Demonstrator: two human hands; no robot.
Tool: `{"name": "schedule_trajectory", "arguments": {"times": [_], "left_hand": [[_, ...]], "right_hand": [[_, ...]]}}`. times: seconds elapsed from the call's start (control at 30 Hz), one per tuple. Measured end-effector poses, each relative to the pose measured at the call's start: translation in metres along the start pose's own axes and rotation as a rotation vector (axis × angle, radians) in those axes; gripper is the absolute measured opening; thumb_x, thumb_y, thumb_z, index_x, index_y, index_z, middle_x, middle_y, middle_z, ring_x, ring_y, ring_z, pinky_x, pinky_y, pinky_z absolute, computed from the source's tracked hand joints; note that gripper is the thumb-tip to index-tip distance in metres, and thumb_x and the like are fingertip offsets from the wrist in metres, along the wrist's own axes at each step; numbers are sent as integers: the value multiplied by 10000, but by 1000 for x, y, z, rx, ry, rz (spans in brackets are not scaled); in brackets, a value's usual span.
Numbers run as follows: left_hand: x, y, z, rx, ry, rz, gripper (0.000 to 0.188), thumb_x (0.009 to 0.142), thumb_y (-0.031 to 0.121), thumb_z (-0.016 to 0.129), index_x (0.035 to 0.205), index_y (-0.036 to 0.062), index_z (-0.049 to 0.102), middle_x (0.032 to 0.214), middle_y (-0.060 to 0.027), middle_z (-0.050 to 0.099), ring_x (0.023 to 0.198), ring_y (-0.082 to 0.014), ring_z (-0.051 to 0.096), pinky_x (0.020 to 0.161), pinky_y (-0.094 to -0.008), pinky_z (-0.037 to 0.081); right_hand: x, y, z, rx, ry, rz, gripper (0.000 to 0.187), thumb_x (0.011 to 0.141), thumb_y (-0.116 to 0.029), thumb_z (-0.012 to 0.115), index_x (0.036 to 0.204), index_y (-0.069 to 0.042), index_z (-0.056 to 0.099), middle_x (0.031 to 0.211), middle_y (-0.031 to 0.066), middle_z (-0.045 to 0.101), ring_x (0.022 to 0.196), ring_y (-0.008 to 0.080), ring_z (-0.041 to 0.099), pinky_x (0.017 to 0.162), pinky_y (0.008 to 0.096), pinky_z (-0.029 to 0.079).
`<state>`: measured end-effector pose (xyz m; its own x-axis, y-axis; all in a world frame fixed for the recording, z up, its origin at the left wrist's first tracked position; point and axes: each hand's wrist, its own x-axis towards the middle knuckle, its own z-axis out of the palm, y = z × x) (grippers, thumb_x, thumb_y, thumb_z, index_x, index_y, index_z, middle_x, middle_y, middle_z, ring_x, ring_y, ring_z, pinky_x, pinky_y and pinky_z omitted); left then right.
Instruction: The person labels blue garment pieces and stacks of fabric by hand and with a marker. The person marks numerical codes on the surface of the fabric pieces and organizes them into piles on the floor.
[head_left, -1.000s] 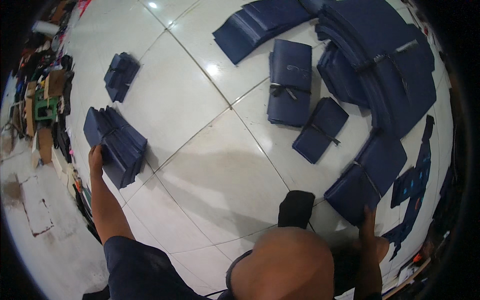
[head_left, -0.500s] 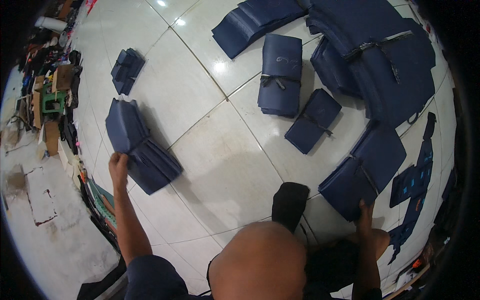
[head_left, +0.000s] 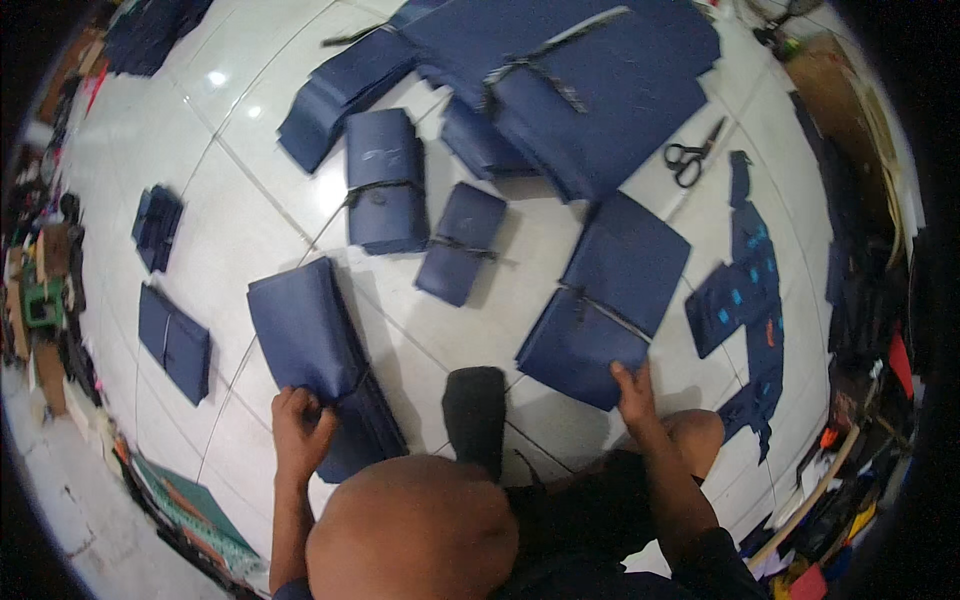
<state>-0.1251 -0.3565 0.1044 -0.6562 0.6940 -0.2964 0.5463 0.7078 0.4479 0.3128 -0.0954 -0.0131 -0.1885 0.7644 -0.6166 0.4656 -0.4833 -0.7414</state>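
My left hand [head_left: 303, 430] is closed on the left edge of a long bundle of dark blue sheets [head_left: 305, 330], near the dark tie around its middle. This bundle lies at a slant on the tiled floor, just left of my foot in a dark sock [head_left: 474, 415]. On the right, my right hand [head_left: 634, 392] pinches the near corner of a wider blue sheet bundle [head_left: 625, 265], thumb on top and fingers underneath, mostly hidden. A dark strip is tied across that bundle. Between the two lies a small tied bundle [head_left: 465, 235], with a thicker tied bundle [head_left: 385, 160] beyond it.
A large tied stack [head_left: 610, 110] fills the far side. Black-handled scissors [head_left: 692, 157] lie right of it. Cut blue scraps [head_left: 755, 300] with light blue marks lie at the right. Two small bundles, one nearer [head_left: 175, 340] and one farther [head_left: 157, 228], are at the left.
The long bundle has come nearer to me with my left hand, and a small bundle now shows where it was. The view has turned right, bringing scissors into sight. My right hand stays on its bundle.
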Motion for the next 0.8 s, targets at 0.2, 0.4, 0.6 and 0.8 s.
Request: {"name": "schedule_trajectory", "arguments": {"times": [0.2, 0.4, 0.6, 0.8], "left_hand": [[16, -55, -1, -545, 279, -373, 655, 841, 302, 790, 1313, 9, 442, 1246, -156, 495, 1104, -268, 529, 871, -387, 523], [21, -113, 22, -1003, -78, -590, 822, 871, 679, 560, 1420, 75, 457, 1397, -182, 482, 1291, -342, 446, 1041, -516, 379], [36, -185, 35, -1041, 262, -723, 672, 881, 654, 571, 1263, 102, 552, 1151, -82, 559, 1024, -262, 560, 876, -435, 443], [42, -322, -30, -1311, 729, -967, 791, 796, 639, 694, 1289, 76, 437, 930, -82, 454, 716, -175, 492, 609, -383, 486]], "right_hand": [[-3, 7, -7, 140, -25, 39, 749, 953, -338, 636, 1483, 58, 287, 1436, 215, 439, 1294, 319, 452, 1104, 417, 355], [-15, -14, 3, 224, -117, 97, 891, 931, -407, 647, 1554, -3, 154, 1515, 240, 317, 1349, 367, 388, 1116, 462, 327], [-17, -17, -3, 60, -76, 56, 919, 929, -436, 633, 1557, 17, 138, 1566, 239, 245, 1399, 386, 322, 1147, 457, 282], [-16, -26, 0, -319, 2, -117, 922, 938, -480, 596, 1547, 53, 154, 1591, 245, 202, 1446, 389, 242, 1187, 426, 193]]}}
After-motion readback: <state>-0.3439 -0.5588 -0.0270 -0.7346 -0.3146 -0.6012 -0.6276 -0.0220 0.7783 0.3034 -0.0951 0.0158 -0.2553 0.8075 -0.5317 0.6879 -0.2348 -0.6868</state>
